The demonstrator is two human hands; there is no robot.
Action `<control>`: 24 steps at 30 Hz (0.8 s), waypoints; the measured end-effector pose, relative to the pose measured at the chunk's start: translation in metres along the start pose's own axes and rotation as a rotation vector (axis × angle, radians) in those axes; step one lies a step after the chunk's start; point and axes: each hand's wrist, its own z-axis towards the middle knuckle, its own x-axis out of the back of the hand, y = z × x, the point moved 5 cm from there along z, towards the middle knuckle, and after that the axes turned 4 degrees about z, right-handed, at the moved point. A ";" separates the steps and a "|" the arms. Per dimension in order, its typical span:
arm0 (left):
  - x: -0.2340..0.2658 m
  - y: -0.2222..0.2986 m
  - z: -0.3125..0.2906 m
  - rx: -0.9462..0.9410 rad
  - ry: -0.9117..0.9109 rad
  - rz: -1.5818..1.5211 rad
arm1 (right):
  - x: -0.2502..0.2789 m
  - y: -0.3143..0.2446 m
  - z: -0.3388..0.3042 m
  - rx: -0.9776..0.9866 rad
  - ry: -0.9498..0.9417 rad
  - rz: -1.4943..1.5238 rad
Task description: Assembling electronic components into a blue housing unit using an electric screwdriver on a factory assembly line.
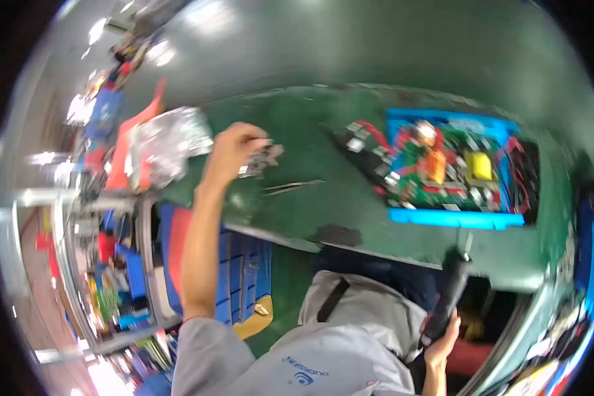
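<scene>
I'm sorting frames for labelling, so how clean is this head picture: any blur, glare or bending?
Head view: soft all over, with motion blur on the left hand and the small grey parts it holds; white lamp glare along the upper left rim; fisheye bends the green workbench edge; the green circuit board on its blue tray reads best; the right hand grips a black electric screwdriver.

An electronics assembly workshop — a green-matted desk [310, 125] carries a green circuit board crowded with components [452, 168] on a blue plastic tray [455, 218], with metal tweezers [294, 187] nearby and blue parts bins [129, 277] stacked alongside.
</scene>
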 end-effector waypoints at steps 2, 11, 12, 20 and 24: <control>0.019 0.017 0.013 0.018 -0.053 0.026 | -0.032 0.009 -0.001 0.044 -0.150 -0.127; 0.087 0.105 0.013 -0.142 0.029 0.054 | -0.163 0.049 -0.014 0.226 -0.603 -0.130; 0.071 0.124 0.013 -0.151 0.010 0.048 | -0.167 0.042 -0.014 0.172 -0.610 -0.148; -0.046 0.227 0.004 -0.332 -0.194 0.046 | -0.174 0.056 -0.005 0.168 -0.592 -0.077; -0.062 0.245 0.005 -0.453 -0.220 0.218 | -0.175 0.056 -0.002 0.148 -0.608 -0.075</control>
